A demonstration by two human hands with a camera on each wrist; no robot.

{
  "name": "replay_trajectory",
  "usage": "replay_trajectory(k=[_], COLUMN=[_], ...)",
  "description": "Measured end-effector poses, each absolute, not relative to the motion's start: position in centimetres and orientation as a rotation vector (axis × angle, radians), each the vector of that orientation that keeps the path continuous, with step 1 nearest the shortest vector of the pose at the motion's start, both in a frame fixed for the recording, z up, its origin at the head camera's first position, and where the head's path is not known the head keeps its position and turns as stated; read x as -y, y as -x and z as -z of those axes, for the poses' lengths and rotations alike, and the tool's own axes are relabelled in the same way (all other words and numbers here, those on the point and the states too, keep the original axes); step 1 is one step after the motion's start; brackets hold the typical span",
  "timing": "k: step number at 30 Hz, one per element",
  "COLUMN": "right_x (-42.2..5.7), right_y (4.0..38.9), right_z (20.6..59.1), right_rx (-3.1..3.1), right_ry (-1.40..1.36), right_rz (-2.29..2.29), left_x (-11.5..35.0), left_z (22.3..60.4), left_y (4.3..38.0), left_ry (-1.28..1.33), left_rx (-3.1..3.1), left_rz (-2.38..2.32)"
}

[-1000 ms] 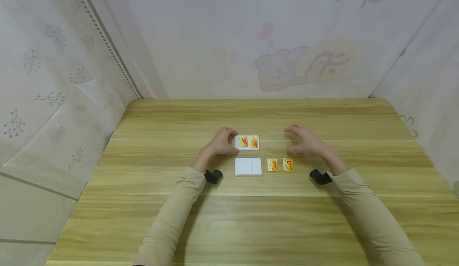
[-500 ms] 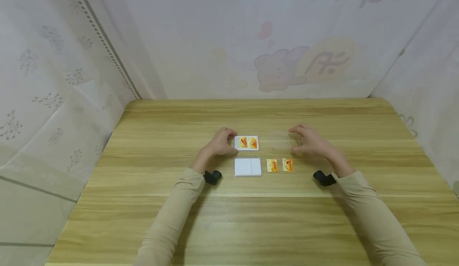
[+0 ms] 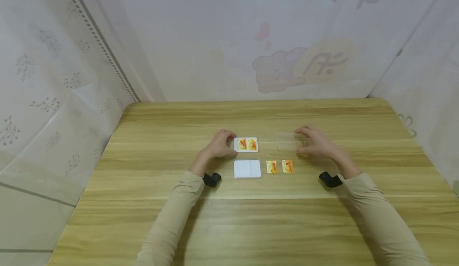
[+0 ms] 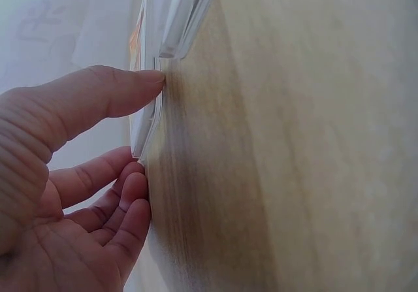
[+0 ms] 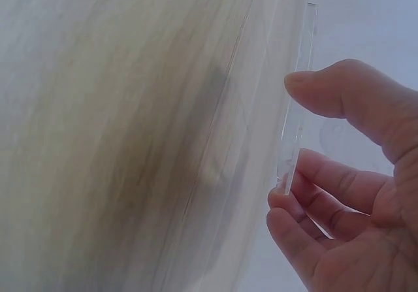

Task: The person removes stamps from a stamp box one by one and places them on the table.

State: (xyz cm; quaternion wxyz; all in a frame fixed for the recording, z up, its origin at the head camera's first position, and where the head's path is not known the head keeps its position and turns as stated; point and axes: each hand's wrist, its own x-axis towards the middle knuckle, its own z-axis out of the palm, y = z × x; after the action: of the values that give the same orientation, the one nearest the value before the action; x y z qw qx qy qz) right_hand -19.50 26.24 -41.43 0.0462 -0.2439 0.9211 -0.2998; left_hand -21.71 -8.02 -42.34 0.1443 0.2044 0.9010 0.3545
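Observation:
My left hand [image 3: 218, 144] grips the left end of a flat white-backed holder [image 3: 237, 148], thumb at the near edge and fingers at the far edge. Two small orange-and-yellow stamps [image 3: 242, 144] lie side by side on the holder. In the left wrist view, the thumb presses the clear rim [image 4: 155, 112]. My right hand [image 3: 315, 143] pinches a thin clear plastic cover [image 3: 283, 141] by its right end, above the table. The right wrist view shows thumb and fingers at the edges of the clear cover [image 5: 295, 125]. A second white-backed clear case [image 3: 247, 169] lies just nearer.
Right of the nearer case, two more stamps, one [image 3: 271, 167] and another [image 3: 287, 166], lie loose on the wooden table [image 3: 229, 226]. A pale printed curtain [image 3: 201, 59] stands along the table's far edge, with more fabric [image 3: 46, 110] on the left.
My right hand has moved slightly to the right, and the clear cover with it, away from the stamp holder. The left hand has stayed at the holder's left end.

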Motion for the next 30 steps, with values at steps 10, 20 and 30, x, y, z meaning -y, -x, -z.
replay_trajectory(k=[10,20,30], right_x=[-27.4,-29.0,-30.3], right_y=[19.4,19.0,19.0], right_z=[41.1,41.1,41.1], right_rx=[-2.791,-2.828,-2.882], right_ry=[0.695,0.696,0.719], right_rz=[0.897,0.88,0.823], left_x=[8.2,8.2,8.0], left_z=[42.4,42.3,42.3], left_y=[21.7,21.7,21.7], left_ry=[-0.57,-0.586,-0.568], left_rx=[-2.598,-2.603,-2.594], left_rz=[-1.016,-1.008,-1.01])
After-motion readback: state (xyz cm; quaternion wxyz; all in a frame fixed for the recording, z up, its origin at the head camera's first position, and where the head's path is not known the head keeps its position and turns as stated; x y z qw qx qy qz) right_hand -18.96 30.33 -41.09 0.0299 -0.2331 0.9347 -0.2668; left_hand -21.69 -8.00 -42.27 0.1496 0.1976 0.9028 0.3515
